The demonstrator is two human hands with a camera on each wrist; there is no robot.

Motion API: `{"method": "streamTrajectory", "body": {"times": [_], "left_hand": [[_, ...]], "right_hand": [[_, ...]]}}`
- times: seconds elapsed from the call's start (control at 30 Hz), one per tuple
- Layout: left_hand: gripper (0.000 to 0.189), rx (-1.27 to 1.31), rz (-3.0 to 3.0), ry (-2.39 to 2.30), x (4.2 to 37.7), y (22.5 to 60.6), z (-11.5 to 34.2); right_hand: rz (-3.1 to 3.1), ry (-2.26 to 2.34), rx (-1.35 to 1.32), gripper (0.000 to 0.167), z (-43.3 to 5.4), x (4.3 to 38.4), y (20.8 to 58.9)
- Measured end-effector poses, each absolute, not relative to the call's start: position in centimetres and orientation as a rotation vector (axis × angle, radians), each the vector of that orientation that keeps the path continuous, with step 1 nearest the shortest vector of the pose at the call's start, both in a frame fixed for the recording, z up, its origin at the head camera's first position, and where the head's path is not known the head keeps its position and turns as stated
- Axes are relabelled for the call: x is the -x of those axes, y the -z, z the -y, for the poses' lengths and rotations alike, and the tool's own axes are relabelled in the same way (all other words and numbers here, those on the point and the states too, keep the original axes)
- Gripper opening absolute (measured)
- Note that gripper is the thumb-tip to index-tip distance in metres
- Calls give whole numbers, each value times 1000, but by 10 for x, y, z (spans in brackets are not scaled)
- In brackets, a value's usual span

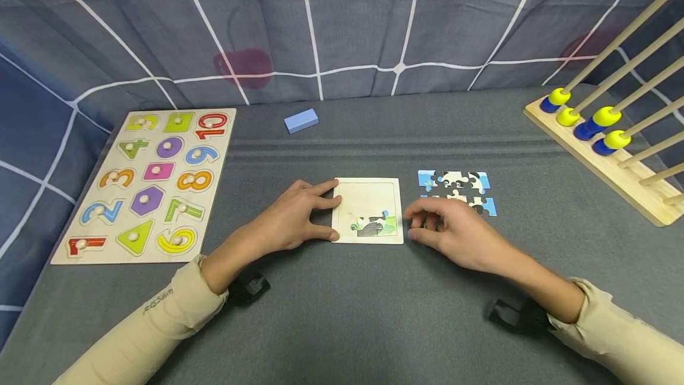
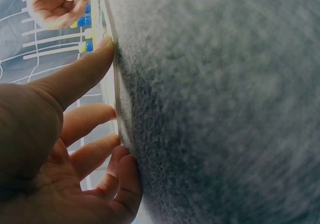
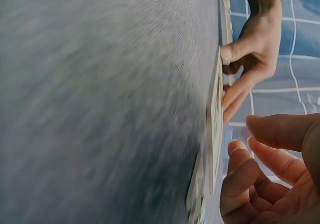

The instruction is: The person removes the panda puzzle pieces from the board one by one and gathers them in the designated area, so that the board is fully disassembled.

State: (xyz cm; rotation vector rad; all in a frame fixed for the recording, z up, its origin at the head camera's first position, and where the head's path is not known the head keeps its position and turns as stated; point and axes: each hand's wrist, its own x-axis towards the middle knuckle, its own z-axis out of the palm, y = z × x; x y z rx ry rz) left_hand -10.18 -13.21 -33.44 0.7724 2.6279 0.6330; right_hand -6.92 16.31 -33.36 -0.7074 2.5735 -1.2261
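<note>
A square pale wooden puzzle board [image 1: 369,198] lies flat on the grey cloth, with a small panda-and-grass picture part [image 1: 374,226] at its lower right. Along the board's left edge rest the thumb and fingertips of my left hand [image 1: 299,215], spread and fairly straight. My right hand [image 1: 454,227] hovers just beyond the right edge, its fingers loosely bent. In the right wrist view, thumb and fingers of that right hand [image 3: 272,169] stand apart with nothing between them. Panda jigsaw pieces [image 1: 454,180] lie beside and partly beneath it, some hidden by the hand.
At the left lies a number-and-shape peg board [image 1: 146,174]. A blue block [image 1: 301,121] sits at the back. The wooden bead abacus [image 1: 604,162] stands at the right, its rods rising toward the checked curtain [image 1: 352,28] behind.
</note>
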Motion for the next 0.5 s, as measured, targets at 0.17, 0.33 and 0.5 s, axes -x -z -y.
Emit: {"method": "streamTrajectory", "body": {"times": [0.17,0.33,0.5], "left_hand": [[65,-785,-2633,-634,103,335,132],[65,-780,-2636,-634,103,336,132],[65,-774,-2636,-632,103,336,133]], "right_hand": [[-2525,1212,722,15,-144,73,336],[-2523,1103,758,23,-128,78,339],[-2540,989,766,34,-120,81,339]]}}
